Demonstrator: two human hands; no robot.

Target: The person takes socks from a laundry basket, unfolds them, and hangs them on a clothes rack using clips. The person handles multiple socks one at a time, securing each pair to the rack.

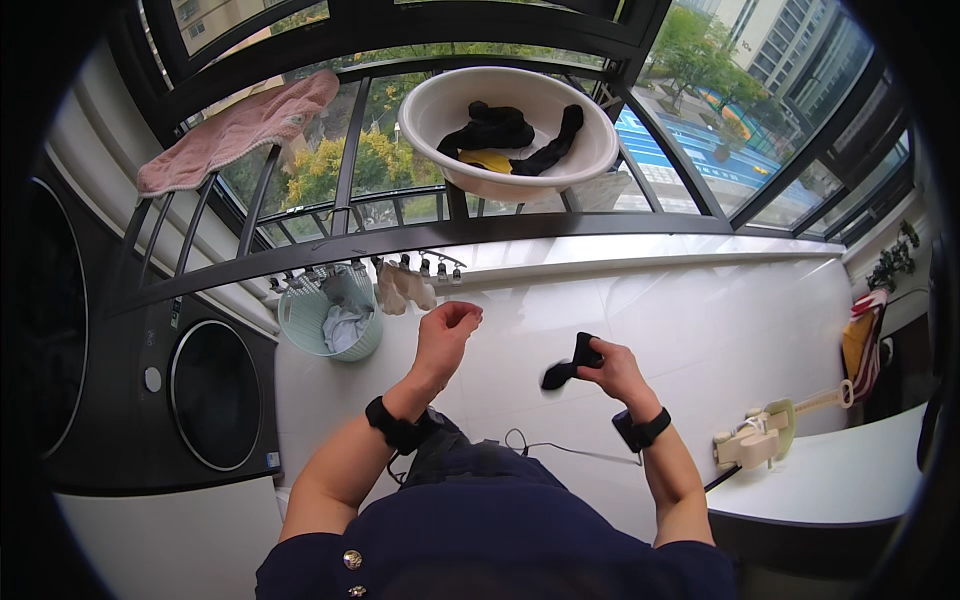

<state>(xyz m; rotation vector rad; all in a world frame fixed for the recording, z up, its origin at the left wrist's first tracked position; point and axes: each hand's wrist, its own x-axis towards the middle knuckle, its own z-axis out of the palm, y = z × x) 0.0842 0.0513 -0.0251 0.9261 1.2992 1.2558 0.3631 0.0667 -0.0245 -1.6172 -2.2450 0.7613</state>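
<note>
A small black sock (571, 364) hangs from my right hand (616, 370), its top edge pinched between thumb and fingers and its toe blurred. My left hand (444, 337) is raised in front of me, with fingers curled towards the thumb and nothing seen in it. Just beyond the left hand, a row of hanging clips (405, 262) sits below a dark metal rail, and pale socks (403, 287) dangle from it. A white plastic basin (517, 184) rests up on the rack, with black socks (501, 129) and a yellow piece (486, 160) inside.
A pink towel (240, 131) drapes over the rack bars (259, 199). On the floor stands a mint laundry basket (367, 345) with clothes inside. Dark front-loading machines (217, 394) line the left side. To the right, a beige toy-like object (757, 439) is at a white tabletop (825, 480).
</note>
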